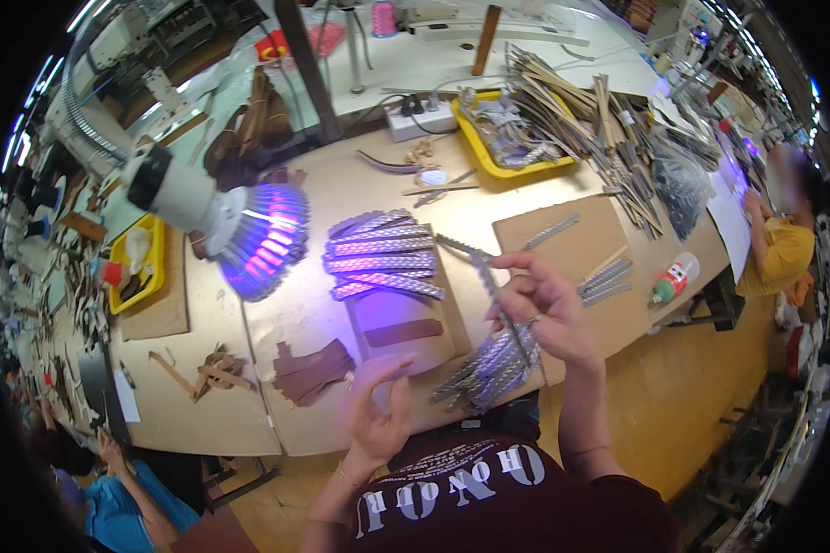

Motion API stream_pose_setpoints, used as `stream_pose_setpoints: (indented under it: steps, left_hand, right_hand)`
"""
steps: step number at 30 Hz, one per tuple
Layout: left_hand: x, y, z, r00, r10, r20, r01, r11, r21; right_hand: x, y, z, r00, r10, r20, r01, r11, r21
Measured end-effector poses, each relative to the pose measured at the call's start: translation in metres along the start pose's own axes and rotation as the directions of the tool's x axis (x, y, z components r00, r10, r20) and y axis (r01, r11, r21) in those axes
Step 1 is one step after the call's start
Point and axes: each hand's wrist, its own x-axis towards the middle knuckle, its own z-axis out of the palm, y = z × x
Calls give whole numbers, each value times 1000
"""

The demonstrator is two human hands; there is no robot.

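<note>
My right hand (pixel 546 309) pinches a narrow grey patterned strap (pixel 482 268) that hangs bent over the table. Below it lies a pile of similar silvery straps (pixel 491 373) at the table's front edge. My left hand (pixel 378 410) is empty, thumb and fingers apart, near a fan of brown strips (pixel 314 371). Between the hands, a cardboard board (pixel 447 318) bears one flat brown strip (pixel 403 333). Farther back on it, a row of patterned straps (pixel 383 253) lies side by side under violet light.
A lamp (pixel 263 240) with a finned head leans in from the left. At the back right stands a yellow tray (pixel 516 170) beside a heap of long strips (pixel 609 120). A small bottle (pixel 670 282) lies at right. Other people (pixel 773 249) sit at both sides.
</note>
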Motion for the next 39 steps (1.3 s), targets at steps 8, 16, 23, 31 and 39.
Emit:
stream_pose_setpoints:
  steps: [8, 16, 23, 31, 39]
  left_hand:
    - [55, 6, -16, 898, -435, 66, 423, 810, -406]
    - [70, -19, -20, 887, -455, 73, 416, 724, -550]
    - [68, -30, -34, 864, -503, 15, 414, 695, -588]
    - [56, -31, -27, 857, -511, 69, 438, 652, -618]
    - [59, -28, -10, 867, -489, 95, 416, 605, -679]
  right_hand:
    - [44, -5, 65, 976, 46, 213, -41, 999, -31]
    - [45, -14, 83, 960, 130, 249, -122, 991, -48]
    - [40, -11, 69, 908, 235, 347, -218, 972, -88]
    - [31, -6, 63, 936, -314, 156, 315, 556, -769]
    - [32, -19, 86, 882, -410, 233, 323, 166, -932]
